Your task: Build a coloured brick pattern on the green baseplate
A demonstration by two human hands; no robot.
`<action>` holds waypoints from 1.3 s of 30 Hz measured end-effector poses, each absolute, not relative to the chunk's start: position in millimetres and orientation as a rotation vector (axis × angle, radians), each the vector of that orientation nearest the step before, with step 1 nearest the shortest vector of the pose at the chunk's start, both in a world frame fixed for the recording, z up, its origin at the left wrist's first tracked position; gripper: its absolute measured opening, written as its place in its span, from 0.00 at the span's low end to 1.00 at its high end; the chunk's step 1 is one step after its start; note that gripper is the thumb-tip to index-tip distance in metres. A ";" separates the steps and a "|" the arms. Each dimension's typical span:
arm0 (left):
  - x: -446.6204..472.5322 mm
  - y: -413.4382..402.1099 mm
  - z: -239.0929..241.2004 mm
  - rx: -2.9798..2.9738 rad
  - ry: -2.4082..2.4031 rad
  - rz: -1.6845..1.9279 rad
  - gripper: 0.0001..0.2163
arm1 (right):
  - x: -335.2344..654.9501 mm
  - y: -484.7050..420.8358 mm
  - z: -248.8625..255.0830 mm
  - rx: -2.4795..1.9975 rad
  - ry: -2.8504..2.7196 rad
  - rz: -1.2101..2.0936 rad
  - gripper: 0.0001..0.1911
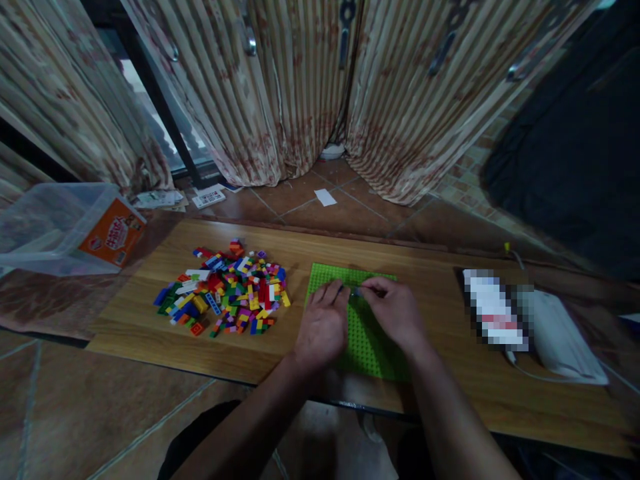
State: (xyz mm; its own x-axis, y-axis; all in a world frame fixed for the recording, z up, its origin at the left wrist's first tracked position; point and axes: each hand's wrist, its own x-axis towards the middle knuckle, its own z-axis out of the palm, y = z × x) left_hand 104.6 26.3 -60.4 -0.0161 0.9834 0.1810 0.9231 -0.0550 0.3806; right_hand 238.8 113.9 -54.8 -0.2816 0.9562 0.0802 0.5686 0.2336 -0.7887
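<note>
Striped curtains (pixel 300 100) with reddish patterning hang beyond the plate, over a tiled floor (pixel 370 190) where a white slip (pixel 325 197) lies. Nearer, a wood-grain table (pixel 440 333) carries the plate (pixel 363 340), a green studded square lying flat, partly covered by the person's hands and forearms.

Over the plate's far left part, the left hand (pixel 323 327) is laid palm down, fingers together and pointing away from the body; whether it grasps anything cannot be told, since its underside is hidden. Above the plate's far part, the right hand (pixel 395 310) pinches a small dark piece (pixel 355 292) between thumb and forefinger, close to the left fingertips. Its exact shape is too small to tell, and whether it touches the studs is unclear.

Left of the plate, and apart from it, a loose heap of bricks (pixel 240 293) spreads in red, blue, yellow, green, white, orange and purple. Farther left of the plate, beyond the table's end, sits a clear bin (pixel 85 200) with an orange label (pixel 113 233). Right of the plate lie a pixelated device (pixel 493 310) and, just beside it, a white case (pixel 565 333) with a cable (pixel 540 380).
</note>
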 end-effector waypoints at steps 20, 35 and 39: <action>107.8 27.9 -64.3 2.120 2.053 0.383 0.21 | 229.3 123.6 -63.3 -1.480 -1.962 0.877 0.06; 118.1 28.9 -61.4 2.084 2.079 0.312 0.22 | 229.5 122.9 -62.6 -1.451 -1.920 0.976 0.06; 116.2 27.0 -61.5 2.083 2.073 0.478 0.19 | 232.3 123.5 -64.1 -1.427 -1.928 1.013 0.07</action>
State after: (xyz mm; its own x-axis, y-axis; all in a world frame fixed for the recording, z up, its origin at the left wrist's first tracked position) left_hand 116.2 27.0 -61.5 -0.0142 0.9939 0.1096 0.9415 -0.0236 0.3363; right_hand 232.3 123.5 -64.1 -0.3006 0.9536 -0.0167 0.5551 0.1607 -0.8161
